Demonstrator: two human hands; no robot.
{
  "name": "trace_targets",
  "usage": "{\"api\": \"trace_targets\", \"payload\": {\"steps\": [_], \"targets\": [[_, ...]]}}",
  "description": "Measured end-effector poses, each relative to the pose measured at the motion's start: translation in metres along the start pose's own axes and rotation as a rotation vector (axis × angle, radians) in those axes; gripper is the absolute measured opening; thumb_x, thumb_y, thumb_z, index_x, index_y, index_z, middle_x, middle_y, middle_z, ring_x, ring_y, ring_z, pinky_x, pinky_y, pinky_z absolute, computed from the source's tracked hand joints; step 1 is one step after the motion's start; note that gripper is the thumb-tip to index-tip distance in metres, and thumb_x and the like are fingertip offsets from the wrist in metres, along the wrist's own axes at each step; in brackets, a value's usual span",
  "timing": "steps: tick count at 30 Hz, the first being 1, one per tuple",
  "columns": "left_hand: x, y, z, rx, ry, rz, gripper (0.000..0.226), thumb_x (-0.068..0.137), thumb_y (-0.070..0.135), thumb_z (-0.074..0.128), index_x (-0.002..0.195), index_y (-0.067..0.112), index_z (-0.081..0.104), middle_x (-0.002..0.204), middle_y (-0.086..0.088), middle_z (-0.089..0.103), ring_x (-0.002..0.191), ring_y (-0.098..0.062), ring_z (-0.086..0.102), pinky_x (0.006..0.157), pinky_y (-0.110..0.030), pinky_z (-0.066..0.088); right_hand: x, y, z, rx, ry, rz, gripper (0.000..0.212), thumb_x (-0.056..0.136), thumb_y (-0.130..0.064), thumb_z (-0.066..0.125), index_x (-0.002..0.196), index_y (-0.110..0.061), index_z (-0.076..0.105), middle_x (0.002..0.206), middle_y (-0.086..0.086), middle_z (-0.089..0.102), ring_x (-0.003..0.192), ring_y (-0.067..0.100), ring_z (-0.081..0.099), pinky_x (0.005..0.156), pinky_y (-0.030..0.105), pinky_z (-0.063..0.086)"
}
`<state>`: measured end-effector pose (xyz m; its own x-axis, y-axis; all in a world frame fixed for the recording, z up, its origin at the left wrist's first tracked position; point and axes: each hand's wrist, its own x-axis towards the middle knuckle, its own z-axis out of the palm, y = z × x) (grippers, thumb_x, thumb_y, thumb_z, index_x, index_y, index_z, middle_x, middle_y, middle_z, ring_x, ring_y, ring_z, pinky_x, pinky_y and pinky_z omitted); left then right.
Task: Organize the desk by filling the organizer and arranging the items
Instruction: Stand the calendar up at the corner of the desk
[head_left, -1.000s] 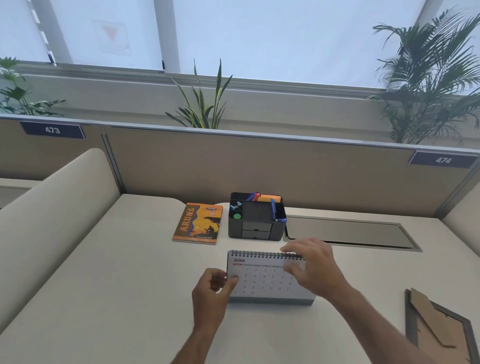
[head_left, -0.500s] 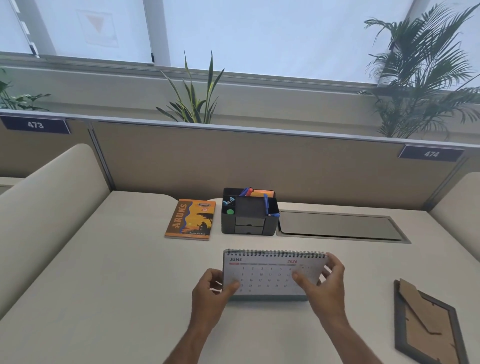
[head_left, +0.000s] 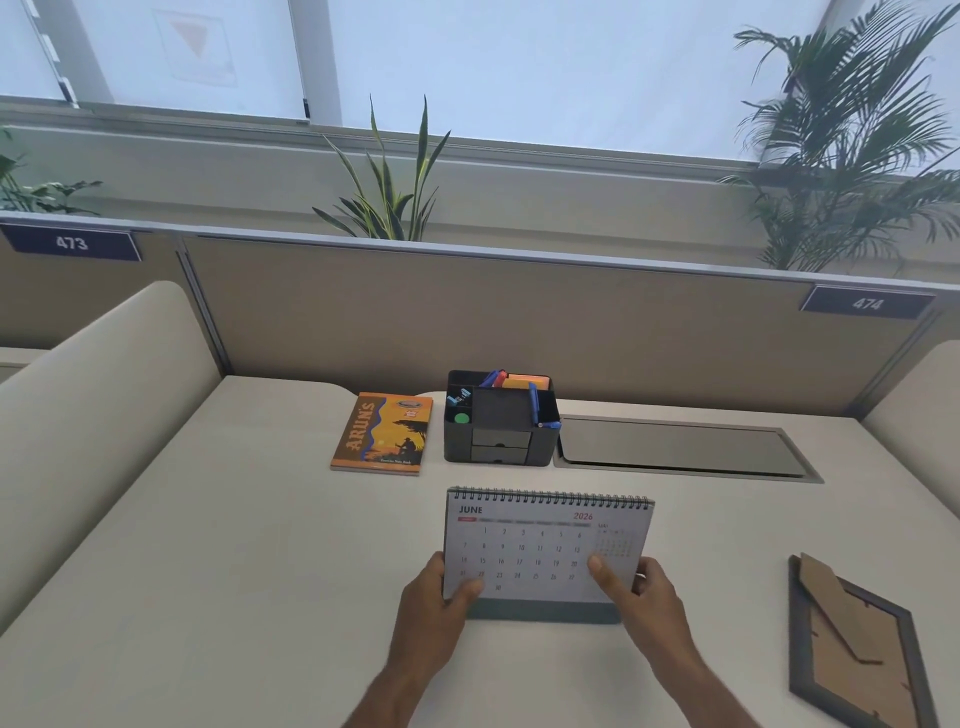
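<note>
Around our hands: beyond our fingers sit a black organizer (head_left: 497, 422) and, just left of it, an orange notebook (head_left: 383, 432) lying flat; a grey hatch (head_left: 685, 449) is set into the desk (head_left: 208, 545) right of the organizer. Well to the right of our right hand lies a picture frame (head_left: 857, 639), back side up.
In the way: we see nothing between our hands and the organizer but bare desk.
Calendar: the calendar (head_left: 545, 545) stands upright on its dark base between our hands – spiral-bound on top, page reading JUNE 2026.
Left hand: our left hand (head_left: 434, 613) pinches the lower left corner, thumb on the page.
Right hand: our right hand (head_left: 636, 603) grips the lower right edge, thumb in front, fingers behind.
Organizer contents: blue pens, an orange block, something green – small things we cannot name.
Cut off: the frame's lower corner leaves the view.
</note>
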<state>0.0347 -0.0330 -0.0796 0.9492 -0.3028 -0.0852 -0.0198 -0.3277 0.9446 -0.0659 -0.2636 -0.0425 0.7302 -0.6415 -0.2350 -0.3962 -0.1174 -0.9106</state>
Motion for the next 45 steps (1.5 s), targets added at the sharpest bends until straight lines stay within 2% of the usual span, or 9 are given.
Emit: {"api": "trace_targets", "payload": {"steps": [4, 9, 16, 20, 25, 29, 33, 38, 45], "targets": [[-0.005, -0.006, -0.001, 0.010, -0.002, 0.009, 0.022, 0.093, 0.020, 0.066, 0.109, 0.027, 0.053, 0.108, 0.018, 0.065, 0.096, 0.006, 0.061, 0.068, -0.011, 0.050, -0.009, -0.002, 0.003, -0.034, -0.097, -0.037, 0.049, 0.077, -0.068, 0.061, 0.111, -0.033, 0.062, 0.101, -0.018, 0.072, 0.094, 0.002, 0.065, 0.069, 0.019, 0.048], [-0.009, -0.013, -0.011, 0.013, 0.054, 0.040, 0.018, 0.091, 0.014, 0.067, 0.103, 0.023, 0.055, 0.104, 0.014, 0.068, 0.090, 0.007, 0.061, 0.062, -0.009, 0.047, -0.014, 0.000, 0.009, -0.036, -0.138, -0.098, 0.054, 0.070, -0.076, 0.061, 0.108, -0.037, 0.063, 0.099, -0.027, 0.071, 0.093, -0.006, 0.065, 0.074, 0.018, 0.049], [-0.015, -0.033, -0.033, -0.006, 0.109, 0.036, 0.019, 0.087, 0.018, 0.073, 0.096, 0.026, 0.059, 0.091, 0.016, 0.072, 0.085, -0.006, 0.067, 0.067, -0.022, 0.055, -0.013, -0.001, 0.031, -0.077, -0.173, -0.107, 0.038, 0.081, -0.054, 0.066, 0.113, -0.035, 0.059, 0.105, -0.022, 0.069, 0.095, -0.004, 0.064, 0.072, 0.016, 0.048], [-0.018, -0.045, -0.045, -0.017, 0.121, 0.034, 0.015, 0.085, 0.017, 0.075, 0.095, 0.023, 0.065, 0.089, 0.021, 0.073, 0.084, -0.009, 0.069, 0.077, -0.027, 0.057, -0.014, 0.015, 0.032, -0.059, -0.094, -0.112, 0.030, 0.081, -0.025, 0.078, 0.106, -0.028, 0.061, 0.102, -0.014, 0.072, 0.089, -0.006, 0.066, 0.072, 0.015, 0.053], [-0.019, -0.052, -0.051, 0.029, 0.120, 0.057, 0.018, 0.086, 0.010, 0.073, 0.094, 0.026, 0.071, 0.091, 0.025, 0.073, 0.087, -0.002, 0.069, 0.080, -0.021, 0.056, -0.019, 0.030, 0.032, -0.138, 0.004, -0.067, 0.021, 0.083, -0.016, 0.076, 0.091, -0.032, 0.063, 0.092, -0.012, 0.073, 0.079, -0.002, 0.069, 0.084, 0.032, 0.055], [-0.020, -0.055, -0.052, 0.116, 0.159, 0.124, 0.034, 0.085, 0.007, 0.074, 0.095, 0.040, 0.068, 0.096, 0.032, 0.070, 0.086, 0.003, 0.068, 0.078, -0.018, 0.055, -0.019, 0.021, 0.038, -0.178, 0.047, -0.063, 0.029, 0.081, -0.016, 0.078, 0.082, -0.041, 0.062, 0.073, -0.026, 0.069, 0.080, -0.001, 0.068, 0.067, 0.007, 0.039], [-0.016, -0.061, -0.060, 0.164, 0.248, 0.162, 0.029, 0.082, 0.005, 0.076, 0.100, 0.028, 0.076, 0.091, 0.042, 0.066, 0.083, 0.007, 0.067, 0.075, -0.009, 0.052, -0.018, 0.013, 0.050, -0.194, 0.024, -0.077, 0.034, 0.078, -0.016, 0.081, 0.080, -0.044, 0.063, 0.065, -0.041, 0.062, 0.075, -0.020, 0.059, 0.068, 0.007, 0.038], [-0.008, -0.066, -0.094, 0.156, 0.354, 0.132, 0.027, 0.081, 0.006, 0.078, 0.103, 0.023, 0.078, 0.086, 0.046, 0.062, 0.081, 0.009, 0.067, 0.074, -0.009, 0.052, -0.010, -0.008, 0.090, -0.181, 0.006, -0.156, 0.024, 0.080, -0.015, 0.078, 0.088, -0.035, 0.066, 0.073, -0.027, 0.068, 0.076, -0.021, 0.059, 0.067, 0.004, 0.039], [0.016, -0.065, -0.175, 0.089, 0.541, 0.043, 0.023, 0.083, 0.006, 0.076, 0.099, 0.022, 0.078, 0.082, 0.040, 0.066, 0.075, 0.007, 0.067, 0.068, -0.007, 0.050, 0.013, -0.064, 0.186, -0.142, -0.105, -0.289, 0.018, 0.086, -0.015, 0.073, 0.094, -0.030, 0.067, 0.087, -0.017, 0.071, 0.084, 0.000, 0.067, 0.069, 0.008, 0.045]]}}
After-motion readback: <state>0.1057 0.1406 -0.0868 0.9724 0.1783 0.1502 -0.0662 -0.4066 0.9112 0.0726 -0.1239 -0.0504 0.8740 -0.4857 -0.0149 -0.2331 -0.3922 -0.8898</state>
